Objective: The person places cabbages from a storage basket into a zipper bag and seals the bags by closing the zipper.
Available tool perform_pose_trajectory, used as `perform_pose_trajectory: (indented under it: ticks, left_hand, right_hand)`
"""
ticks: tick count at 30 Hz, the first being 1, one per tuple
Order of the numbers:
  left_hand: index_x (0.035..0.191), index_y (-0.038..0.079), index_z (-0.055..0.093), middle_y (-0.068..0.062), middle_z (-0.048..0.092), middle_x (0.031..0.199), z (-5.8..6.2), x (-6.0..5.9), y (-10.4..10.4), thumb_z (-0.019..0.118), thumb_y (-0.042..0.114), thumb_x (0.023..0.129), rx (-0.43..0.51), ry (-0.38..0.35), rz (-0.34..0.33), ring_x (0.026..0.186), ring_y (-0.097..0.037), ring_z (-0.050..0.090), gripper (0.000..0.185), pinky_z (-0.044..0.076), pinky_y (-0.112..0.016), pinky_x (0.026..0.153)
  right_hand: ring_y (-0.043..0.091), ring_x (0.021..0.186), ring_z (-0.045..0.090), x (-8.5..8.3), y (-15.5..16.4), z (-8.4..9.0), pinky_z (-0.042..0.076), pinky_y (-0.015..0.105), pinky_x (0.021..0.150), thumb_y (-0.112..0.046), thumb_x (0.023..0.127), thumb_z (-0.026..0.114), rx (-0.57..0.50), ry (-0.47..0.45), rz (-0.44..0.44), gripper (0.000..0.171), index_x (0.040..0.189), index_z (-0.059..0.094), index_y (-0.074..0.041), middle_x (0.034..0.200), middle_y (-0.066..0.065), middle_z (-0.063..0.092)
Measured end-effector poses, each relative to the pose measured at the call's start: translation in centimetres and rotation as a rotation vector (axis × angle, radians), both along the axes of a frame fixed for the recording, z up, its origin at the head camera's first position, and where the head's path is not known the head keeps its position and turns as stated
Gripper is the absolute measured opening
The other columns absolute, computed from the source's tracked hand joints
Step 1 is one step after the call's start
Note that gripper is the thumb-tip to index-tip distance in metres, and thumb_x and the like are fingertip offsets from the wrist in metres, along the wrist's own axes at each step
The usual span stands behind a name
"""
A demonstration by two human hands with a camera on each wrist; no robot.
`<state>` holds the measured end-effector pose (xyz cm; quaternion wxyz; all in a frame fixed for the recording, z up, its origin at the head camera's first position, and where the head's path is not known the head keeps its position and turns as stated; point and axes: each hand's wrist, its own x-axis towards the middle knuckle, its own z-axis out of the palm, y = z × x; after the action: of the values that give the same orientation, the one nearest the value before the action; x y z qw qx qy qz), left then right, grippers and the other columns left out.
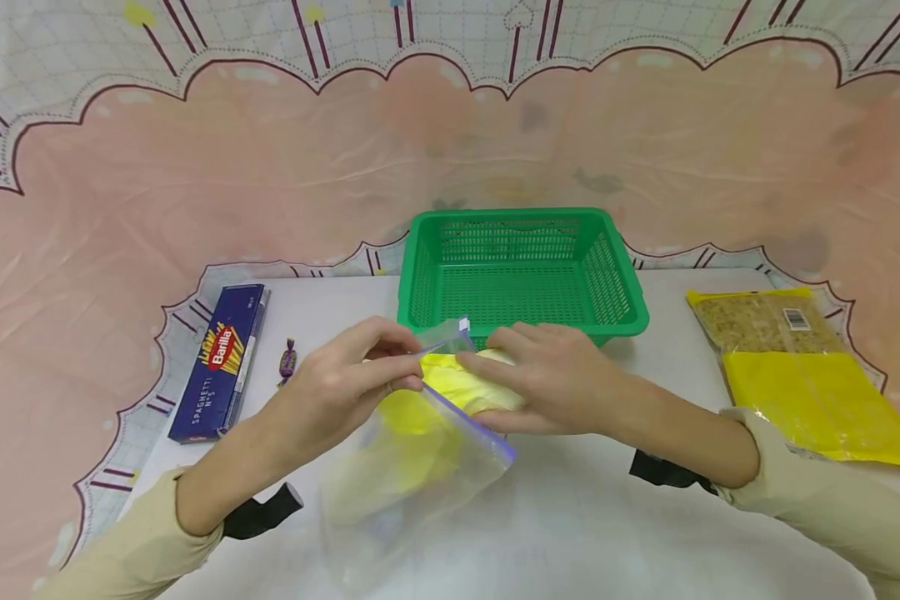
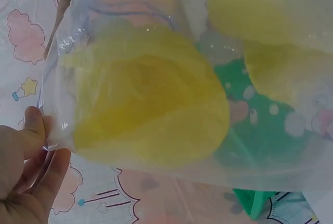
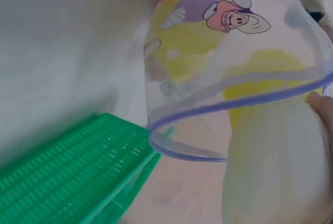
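Left hand (image 1: 345, 379) pinches the rim of a clear zip-top plastic bag (image 1: 412, 467) with a purple seal strip, holding it open over the white table (image 1: 570, 517). Right hand (image 1: 547, 379) grips a pale yellow soft lump (image 1: 487, 387) at the bag mouth; more yellow stuff sits inside. Green plastic mesh basket (image 1: 521, 267) sits just behind. Blue spaghetti box (image 1: 221, 362) lies far left.

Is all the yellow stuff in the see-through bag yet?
Partly. One yellow piece already sits inside the zip bag. In hand: the left hand pinches the bag's mouth open while the right hand pushes a pale yellow piece in at the purple zip edge. Left: that piece is only partway in, and the zip is unsealed.
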<state>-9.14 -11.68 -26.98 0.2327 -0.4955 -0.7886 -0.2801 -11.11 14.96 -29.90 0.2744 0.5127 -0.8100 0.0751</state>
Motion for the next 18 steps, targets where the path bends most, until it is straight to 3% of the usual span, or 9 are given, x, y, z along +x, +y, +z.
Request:
perform_pose_trajectory:
  ticks: [5, 9, 14, 18]
  left_hand:
    - [0.092, 0.002, 0.073, -0.011, 0.061, 0.101, 0.0, 0.1, 0.1, 0.054, 0.028, 0.096, 0.005, 0.026, -0.009, 0.087, -0.018, 0.062, 0.032, 0.055, -0.017, 0.078]
    - [0.094, 0.003, 0.073, -0.012, 0.062, 0.103, 0.0, 0.3, 0.2, 0.054, 0.027, 0.096, -0.023, 0.022, -0.007, 0.089, -0.018, 0.062, 0.031, 0.055, -0.018, 0.08]
    - [0.094, 0.001, 0.073, -0.012, 0.062, 0.102, -0.4, 0.1, 0.2, 0.05, 0.028, 0.098, -0.034, 0.035, 0.024, 0.089, -0.019, 0.062, 0.035, 0.056, -0.02, 0.08]
    - [0.091, 0.002, 0.072, -0.011, 0.062, 0.1, -0.6, 0.1, 0.4, 0.053, 0.025, 0.097, -0.001, 0.079, -0.023, 0.087, -0.018, 0.063, 0.031, 0.056, -0.02, 0.08]
  right_hand:
    - [0.013, 0.072, 0.057, 0.4, -0.7, -0.1, 0.046, 0.022, 0.053, -0.053, 0.083, 0.066, 0.083, -0.097, -0.051, 0.05, 0.123, 0.064, -0.022, 0.095, 0.0, 0.062]
    - [0.01, 0.067, 0.054, 0.6, -1.6, 0.2, 0.04, 0.019, 0.046, -0.051, 0.083, 0.066, 0.104, -0.164, -0.106, 0.046, 0.121, 0.065, -0.025, 0.091, -0.003, 0.061]
    - [0.007, 0.056, 0.044, 0.8, -2.9, 0.7, 0.029, 0.018, 0.04, -0.053, 0.084, 0.065, 0.125, -0.368, -0.209, 0.043, 0.121, 0.067, -0.031, 0.079, -0.006, 0.06]
    - [0.009, 0.055, 0.047, 0.6, -3.7, 0.9, 0.031, 0.022, 0.04, -0.055, 0.085, 0.063, 0.173, -0.466, -0.304, 0.042, 0.12, 0.067, -0.032, 0.076, -0.005, 0.062]
